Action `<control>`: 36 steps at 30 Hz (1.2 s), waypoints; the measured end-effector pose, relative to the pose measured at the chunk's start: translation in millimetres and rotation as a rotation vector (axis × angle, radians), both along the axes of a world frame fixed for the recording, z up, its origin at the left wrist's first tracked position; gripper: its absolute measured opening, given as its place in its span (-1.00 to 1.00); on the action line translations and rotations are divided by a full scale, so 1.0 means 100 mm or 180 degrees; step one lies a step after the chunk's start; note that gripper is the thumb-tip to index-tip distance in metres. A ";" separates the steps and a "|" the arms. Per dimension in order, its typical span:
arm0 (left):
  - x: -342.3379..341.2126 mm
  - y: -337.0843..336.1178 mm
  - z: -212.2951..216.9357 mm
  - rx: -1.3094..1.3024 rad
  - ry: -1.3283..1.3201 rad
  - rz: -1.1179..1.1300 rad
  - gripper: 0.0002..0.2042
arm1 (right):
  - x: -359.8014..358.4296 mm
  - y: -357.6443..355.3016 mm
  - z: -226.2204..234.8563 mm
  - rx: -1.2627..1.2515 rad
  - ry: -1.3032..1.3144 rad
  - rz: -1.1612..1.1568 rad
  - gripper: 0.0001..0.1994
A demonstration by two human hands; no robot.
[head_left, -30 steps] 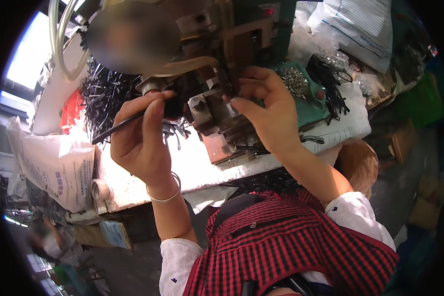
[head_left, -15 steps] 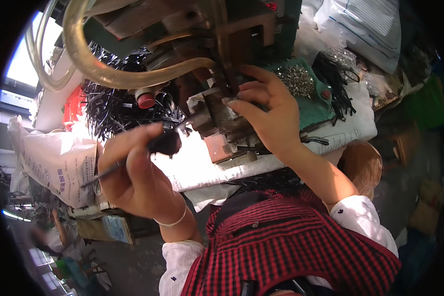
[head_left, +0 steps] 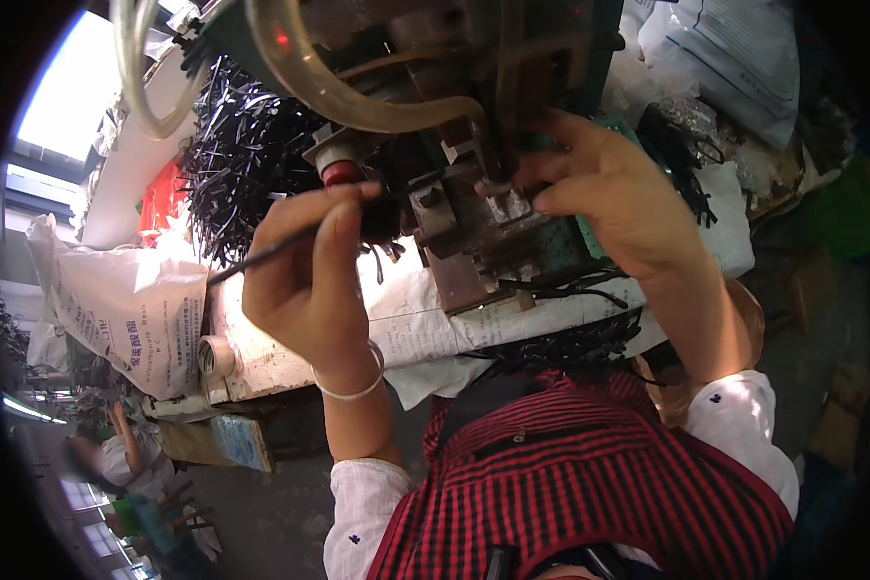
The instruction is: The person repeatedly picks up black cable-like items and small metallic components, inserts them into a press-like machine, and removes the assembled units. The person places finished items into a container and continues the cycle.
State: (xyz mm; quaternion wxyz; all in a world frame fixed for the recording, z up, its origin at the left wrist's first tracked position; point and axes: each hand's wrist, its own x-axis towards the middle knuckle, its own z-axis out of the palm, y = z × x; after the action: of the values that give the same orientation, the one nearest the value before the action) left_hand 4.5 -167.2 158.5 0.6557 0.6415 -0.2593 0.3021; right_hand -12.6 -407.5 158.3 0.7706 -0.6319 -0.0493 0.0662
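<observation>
Between the thumb and fingers of my left hand (head_left: 314, 275) is a thin black plastic strip (head_left: 271, 251), with one end sticking out to the left and the other pointing at the machine. My right hand (head_left: 633, 198) is at the right side of the machine's metal fixture (head_left: 454, 213). Its fingers are bent, with thumb and forefinger tips close together by a small bright metal block (head_left: 508, 205); what they hold, if anything, cannot be made out. A red push button (head_left: 340, 173) sits just beyond my left fingertips.
A clear yellowish hose (head_left: 358, 111) arches over the fixture. Black strips (head_left: 242, 145) are heaped at the back left, and more (head_left: 561, 343) lie along the bench front. White sacks (head_left: 130, 309) stand left. A tape roll (head_left: 217, 356) sits on the bench edge. Another person (head_left: 126, 454) is far left.
My left hand has moved up and forward with the strip, closer to the fixture and button. The view has shifted, and my right hand stays by the fixture, its fingertips now farther right of it.
</observation>
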 end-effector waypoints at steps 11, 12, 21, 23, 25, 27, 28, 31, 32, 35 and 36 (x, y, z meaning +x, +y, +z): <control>-0.79 0.70 -0.79 0.2678 0.2610 -0.1000 -0.91 | -1.05 -1.25 -0.74 -0.1808 -0.0298 0.0674 -0.70; -0.90 0.88 -1.10 0.2929 0.3182 -0.1080 -0.89 | -1.25 -1.44 -0.97 -0.2023 0.0297 0.1086 -0.71; -1.24 0.51 -2.53 0.4208 0.2162 -0.0748 -0.79 | -3.09 -1.26 -3.46 -0.4016 0.1125 0.0268 -0.64; -1.16 0.26 -2.57 0.4241 0.2155 -0.0947 -0.80 | -3.13 -1.30 -3.46 -0.3831 0.1329 0.0279 -0.73; -1.16 -0.01 -2.62 0.3261 0.2723 -0.1110 -0.75 | -3.04 -1.51 -3.26 -0.3394 0.1755 0.0237 -0.72; -1.12 -0.37 -2.50 0.3061 0.2940 -0.1466 -0.72 | -3.22 -1.92 -3.26 -0.1756 0.2306 -0.0222 -0.52; -1.11 -0.56 -2.48 0.3141 0.2901 -0.1543 -0.71 | -3.40 -2.07 -3.41 -0.0770 0.2465 -0.0715 -0.44; -1.13 -1.15 -2.57 0.2879 0.2847 -0.1924 -0.70 | -3.52 -2.30 -3.38 -0.3630 0.3004 -0.0869 -0.37; -1.19 -1.38 -2.60 0.2649 0.2801 -0.2047 -0.69 | -3.48 -2.12 -3.21 -0.3994 0.2937 -0.0777 -0.39; -1.26 -2.19 -2.66 0.2521 0.2393 -0.2428 -0.64 | -3.48 -1.57 -2.94 -0.4087 0.2205 -0.0375 -0.52; -1.22 -2.48 -2.74 0.2487 0.2046 -0.2723 -0.63 | -3.79 -1.56 -3.62 -0.3728 0.1213 0.0127 -0.64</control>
State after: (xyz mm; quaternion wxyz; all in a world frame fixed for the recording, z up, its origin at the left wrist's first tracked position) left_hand -117.0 -414.8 -115.9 0.4817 0.7308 -0.3731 -0.3077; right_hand -391.2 -563.5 -203.6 0.2894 -0.9262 0.1220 0.2085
